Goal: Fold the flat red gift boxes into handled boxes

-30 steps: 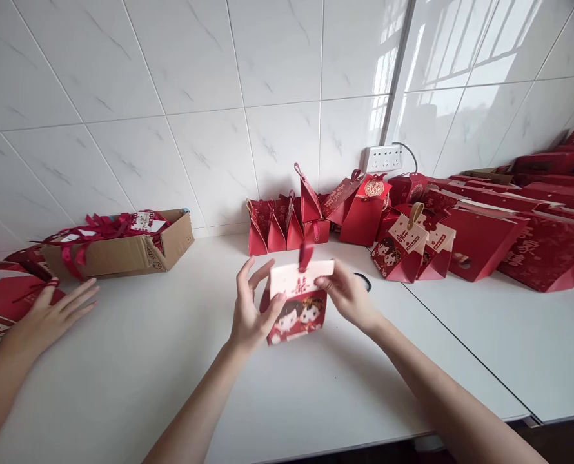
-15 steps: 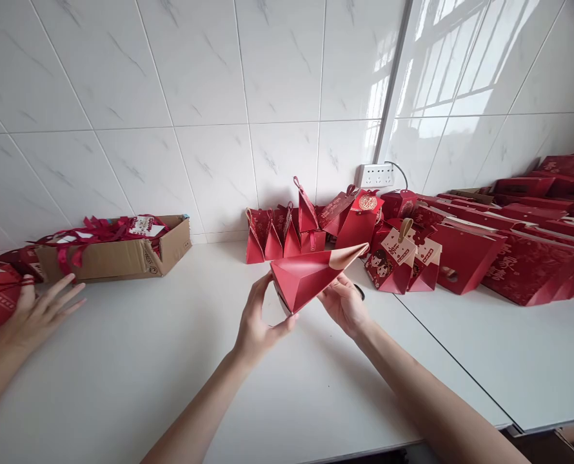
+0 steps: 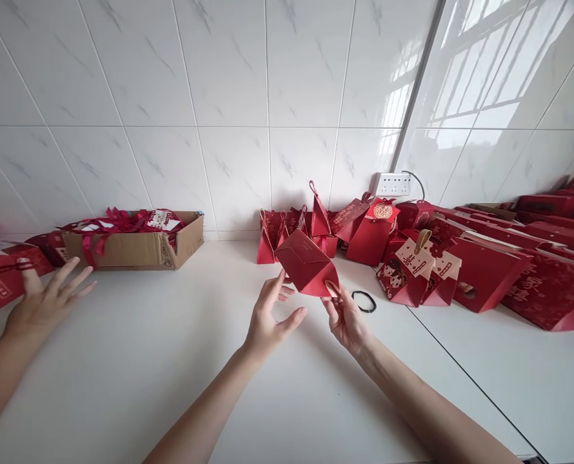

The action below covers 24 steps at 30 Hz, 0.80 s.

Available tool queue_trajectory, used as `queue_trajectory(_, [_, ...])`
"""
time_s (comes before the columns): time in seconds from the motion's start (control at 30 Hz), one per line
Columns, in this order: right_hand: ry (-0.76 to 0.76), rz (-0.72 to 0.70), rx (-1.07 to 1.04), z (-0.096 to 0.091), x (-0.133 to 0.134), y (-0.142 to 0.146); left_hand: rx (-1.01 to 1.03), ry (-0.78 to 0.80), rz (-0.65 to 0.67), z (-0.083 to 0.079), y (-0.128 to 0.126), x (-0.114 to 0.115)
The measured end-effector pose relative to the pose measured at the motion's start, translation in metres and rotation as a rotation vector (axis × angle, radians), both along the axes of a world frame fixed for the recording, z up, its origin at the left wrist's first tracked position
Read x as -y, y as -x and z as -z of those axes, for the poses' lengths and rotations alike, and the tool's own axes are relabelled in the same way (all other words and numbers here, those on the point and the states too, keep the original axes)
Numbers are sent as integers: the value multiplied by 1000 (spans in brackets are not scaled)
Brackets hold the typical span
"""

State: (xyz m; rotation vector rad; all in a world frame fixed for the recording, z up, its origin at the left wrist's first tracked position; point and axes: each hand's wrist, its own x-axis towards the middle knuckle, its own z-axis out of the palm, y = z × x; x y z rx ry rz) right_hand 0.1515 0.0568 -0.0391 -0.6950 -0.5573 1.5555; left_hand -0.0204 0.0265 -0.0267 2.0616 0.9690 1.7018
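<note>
A red paper gift box (image 3: 306,263) is held above the white table with its folded, closed base toward me. My right hand (image 3: 349,322) pinches it at the lower right corner, thumb on the near face. Beside the box's left side is my left hand (image 3: 270,319), with thumb and fingers apart; some fingertips are behind the box, and whether they touch it I cannot tell. Just behind stand several small red gift boxes with ribbon loops (image 3: 320,219). Right of my right hand lies a thin black ring-shaped band (image 3: 364,301).
Another person's hand (image 3: 45,296) rests by a red box (image 3: 1,277) at far left. A cardboard carton (image 3: 122,250) holds red ribbons and tags. Rows of red boxes (image 3: 548,283) fill the right side. A power strip (image 3: 392,184) sits against the tiled wall.
The gift box has been turned: its open inside faced me before, now its folded base does. My left hand has loosened from it. The view has shifted slightly left.
</note>
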Motion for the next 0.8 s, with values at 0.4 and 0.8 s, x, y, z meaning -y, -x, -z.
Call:
queue_trajectory(0.4, [-21,42,146,-9,11,6,294,484,101,-9,2,-4])
queue_trajectory(0.8, [-97,-219,284,-8,11,8,300,259,-29,-8,2,-4])
